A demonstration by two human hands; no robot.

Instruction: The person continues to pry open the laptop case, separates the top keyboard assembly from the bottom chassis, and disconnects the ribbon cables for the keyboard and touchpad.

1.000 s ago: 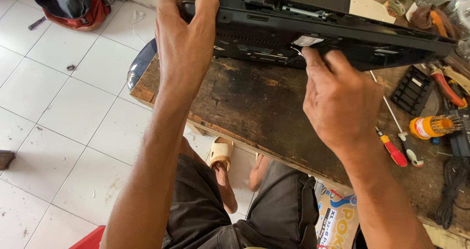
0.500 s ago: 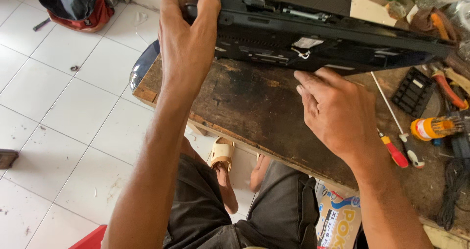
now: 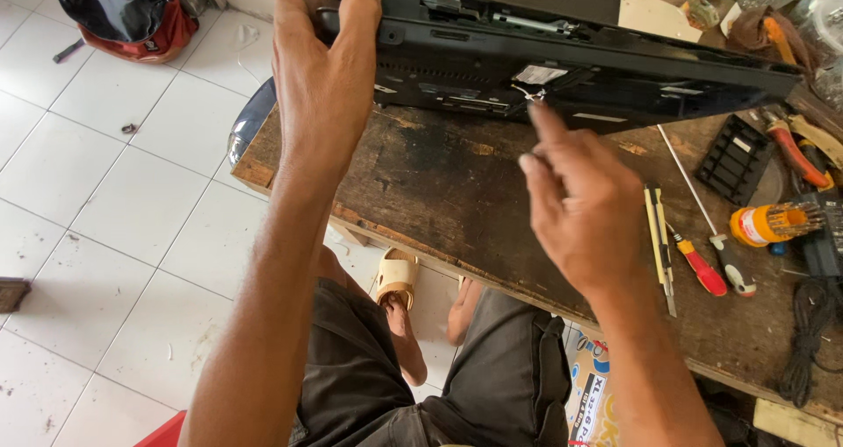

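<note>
From the head view, we hold a black laptop chassis (image 3: 562, 52) tipped up on its long edge above the far side of the worn wooden workbench (image 3: 439, 192). Our left hand (image 3: 325, 78) wraps over its left corner, fingers pressed around the edge, and carries the weight alone. Our right hand (image 3: 580, 210) is loosely curled, with the forefinger stretched out so that its tip meets a thin white wire (image 3: 527, 94) poking from the underside beside a pale label (image 3: 540, 74); we cannot tell whether the tip pinches the wire or only touches it. The main risk, as we judge it, is that wire: it looks fine and short, and a tug at an angle could tear it from its seat. The second risk is the one-handed hold, since a slip at the corner could drop the chassis onto the bench edge or the white tiled floor (image 3: 105, 175) at near left. The chassis itself looks matt black and dusty, long and shallow, with slots, latches and small metal parts showing along the exposed face, and its right end reaches toward the tools. Those lie at right: a red-handled screwdriver (image 3: 701, 267), a yellow-striped tool (image 3: 657, 236), an orange bit holder (image 3: 773, 223) and a black ribbed tray (image 3: 736, 159), all apart from our hands.
</note>
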